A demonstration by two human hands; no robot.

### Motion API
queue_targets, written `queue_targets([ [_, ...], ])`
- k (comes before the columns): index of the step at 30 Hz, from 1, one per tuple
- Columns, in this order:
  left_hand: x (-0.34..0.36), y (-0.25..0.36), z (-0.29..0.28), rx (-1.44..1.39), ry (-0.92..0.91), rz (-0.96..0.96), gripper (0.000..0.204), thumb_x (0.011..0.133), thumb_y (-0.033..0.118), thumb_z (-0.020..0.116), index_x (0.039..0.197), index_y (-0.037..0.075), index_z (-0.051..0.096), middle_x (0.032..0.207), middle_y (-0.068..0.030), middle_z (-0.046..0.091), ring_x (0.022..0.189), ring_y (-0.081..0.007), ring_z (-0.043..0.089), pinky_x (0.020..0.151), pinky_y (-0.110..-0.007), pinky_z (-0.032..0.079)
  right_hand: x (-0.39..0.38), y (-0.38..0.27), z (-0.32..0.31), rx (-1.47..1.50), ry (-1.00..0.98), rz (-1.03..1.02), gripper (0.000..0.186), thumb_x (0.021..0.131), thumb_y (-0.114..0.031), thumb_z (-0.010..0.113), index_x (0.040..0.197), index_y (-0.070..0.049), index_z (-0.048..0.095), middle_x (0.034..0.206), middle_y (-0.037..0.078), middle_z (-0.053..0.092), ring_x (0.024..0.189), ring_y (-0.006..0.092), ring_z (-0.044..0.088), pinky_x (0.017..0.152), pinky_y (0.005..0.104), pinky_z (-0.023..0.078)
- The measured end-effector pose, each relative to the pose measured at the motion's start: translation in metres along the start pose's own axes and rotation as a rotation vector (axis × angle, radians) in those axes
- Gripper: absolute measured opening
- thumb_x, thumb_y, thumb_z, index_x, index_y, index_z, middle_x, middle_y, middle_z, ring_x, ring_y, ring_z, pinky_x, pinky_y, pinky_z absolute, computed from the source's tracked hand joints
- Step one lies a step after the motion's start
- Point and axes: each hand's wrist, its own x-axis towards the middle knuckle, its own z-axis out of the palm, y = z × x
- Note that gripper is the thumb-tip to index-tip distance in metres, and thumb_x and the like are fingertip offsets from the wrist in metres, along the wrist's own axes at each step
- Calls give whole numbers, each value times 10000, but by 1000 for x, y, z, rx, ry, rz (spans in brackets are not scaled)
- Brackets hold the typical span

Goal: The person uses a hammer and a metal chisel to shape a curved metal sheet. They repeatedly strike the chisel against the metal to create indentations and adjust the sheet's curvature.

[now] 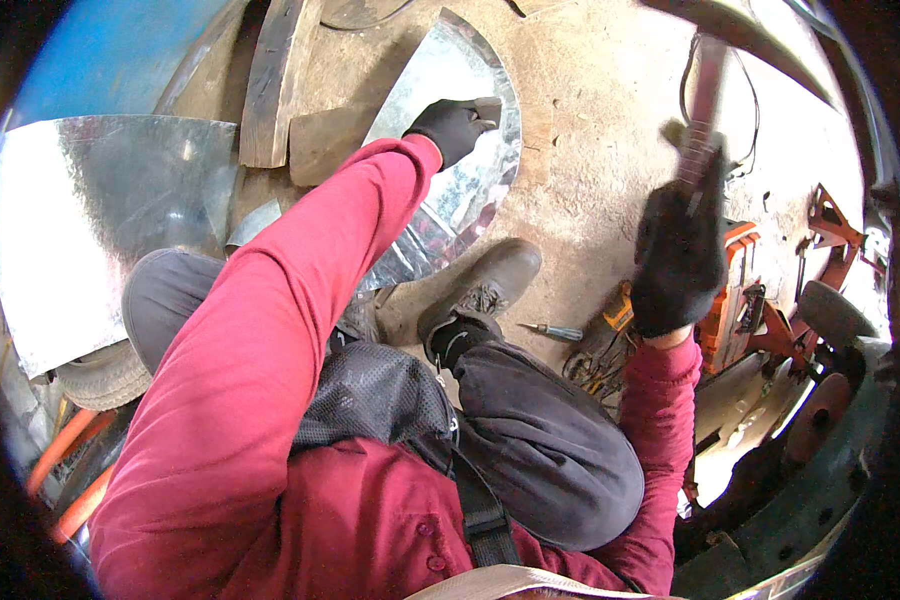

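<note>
My left hand [448, 132], in a black glove, is closed on a small dark grey block-like piece [488, 109] over a curved sheet of shiny metal [440, 68]. The sheet lies on the floor in front of me, with a rounded right edge. My right hand [678, 255], also black-gloved, is raised at the right and wrapped round a long reddish-brown tool [707, 105]. Motion smears this tool, so its exact kind does not show. It points away from me, apart from the sheet.
A second metal sheet [110, 220] stands at the left over a tyre [100, 378]. Wooden boards [270, 90] lie beyond the curved sheet. Near my boot [505, 275] are a screwdriver-like tool [552, 331] and a yellow tool [620, 308]. Orange equipment [735, 270] stands at right.
</note>
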Motion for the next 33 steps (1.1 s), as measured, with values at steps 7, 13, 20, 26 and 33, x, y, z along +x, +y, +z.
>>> queue_targets([
  [7,-6,4,-1,-93,-2,163,254,1006,295,619,1176,156,749,1155,-102,765,1044,-345,729,917,-413,568,-26,70,11,-672,-598,252,550,1065,-203,572,1595,-263,437,967,234,740,807,464,712,658,509,538],
  [13,2,-11,5,-464,35,122,343,1001,349,670,1191,77,755,1180,-141,767,1115,-298,726,963,-383,567,-22,42,-2,-230,-279,168,520,1065,-72,596,1571,-73,473,1450,194,636,1267,171,635,983,331,527],
  [20,7,-12,12,-156,89,10,377,986,390,663,1151,69,770,1144,-201,755,1085,-358,721,947,-432,563,-2,10,-13,155,97,28,557,1075,-61,535,1601,14,367,1511,152,580,1196,224,646,949,357,535],
  [26,5,36,-4,13,-6,56,387,999,421,615,1206,130,763,1130,-223,747,1037,-395,721,910,-466,568,-16,37,4,-733,-613,219,570,1071,-276,538,1610,-314,360,952,242,716,791,466,693,657,550,537],
  [33,23,-16,33,-137,96,46,299,1007,322,644,1162,102,773,1146,-138,769,1073,-309,732,941,-394,560,-3,14,-1,-165,-190,-6,564,1024,13,606,1566,-56,468,1442,199,610,1229,220,632,953,336,529],
])
